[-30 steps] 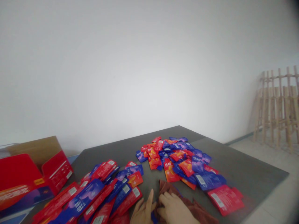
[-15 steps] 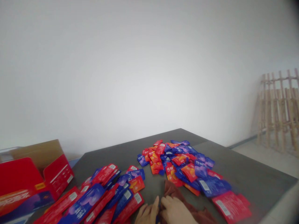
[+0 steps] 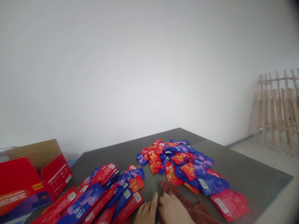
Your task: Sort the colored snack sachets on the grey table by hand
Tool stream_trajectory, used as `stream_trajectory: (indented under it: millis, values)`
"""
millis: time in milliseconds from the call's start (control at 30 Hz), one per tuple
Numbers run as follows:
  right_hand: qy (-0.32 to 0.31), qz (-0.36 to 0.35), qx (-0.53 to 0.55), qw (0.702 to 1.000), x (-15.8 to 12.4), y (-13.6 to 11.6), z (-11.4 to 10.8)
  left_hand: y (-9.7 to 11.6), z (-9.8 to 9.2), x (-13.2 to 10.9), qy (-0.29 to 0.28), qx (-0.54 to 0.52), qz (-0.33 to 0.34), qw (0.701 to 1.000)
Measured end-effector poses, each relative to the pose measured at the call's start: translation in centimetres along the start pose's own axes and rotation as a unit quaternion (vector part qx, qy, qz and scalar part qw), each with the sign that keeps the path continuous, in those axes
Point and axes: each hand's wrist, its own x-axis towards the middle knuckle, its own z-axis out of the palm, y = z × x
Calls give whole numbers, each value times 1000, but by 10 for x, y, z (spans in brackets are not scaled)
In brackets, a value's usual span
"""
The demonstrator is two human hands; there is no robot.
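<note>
At the bottom edge, my left hand [image 3: 146, 213] and my right hand [image 3: 173, 210] are close together, low over the table. The left fingers are bent together, with one finger pointing up. My right hand is curled with its knuckles up. A dark sliver shows between the hands, too small to name; whatever the fingers grip is hidden beneath them. Behind and right of my right hand lies a crumpled brown cloth [image 3: 193, 209]. Left of my left hand is a spread of red and blue sachets [image 3: 123, 200]. A second heap of sachets [image 3: 179, 161] lies beyond the cloth.
The dark grey table [image 3: 112, 155] has its far corner near a white wall [image 3: 149, 77]. An open red and blue cardboard box [image 3: 54, 177] stands at the left. Wooden racks [image 3: 277, 109] lean by the wall at the right, on a pale floor [image 3: 245, 144].
The view has shifted slightly. My left finger points a little higher and the hands stay close together at the same place. The sachet heaps and box look unchanged.
</note>
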Motion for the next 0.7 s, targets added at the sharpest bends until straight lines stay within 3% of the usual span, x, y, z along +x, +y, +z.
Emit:
stream_trajectory:
  millis: [100, 300, 400, 533, 600, 700]
  values:
    - [-1, -1, 11, 1000, 0, 6, -4, 1, -7, 0, -24, -21, -21, 999]
    - [32, 108, -22, 993, 2, 41, -22, 1, -15, 2, -68, -110, -33, 991]
    - [20, 73, -20, 997, 8, 26, -11, 3, -17, 8, -102, -109, -51, 987]
    - [-2, -44, -29, 999, 9, 1, 11, 8, -25, 16, -177, -97, -127, 971]
    - [-11, -76, -27, 997, 2, 2, 14, 11, -33, 18, -202, -113, -135, 964]
    - [-6, -45, 9, 999, -13, 22, 7, 14, -46, 17, -211, -154, -110, 959]
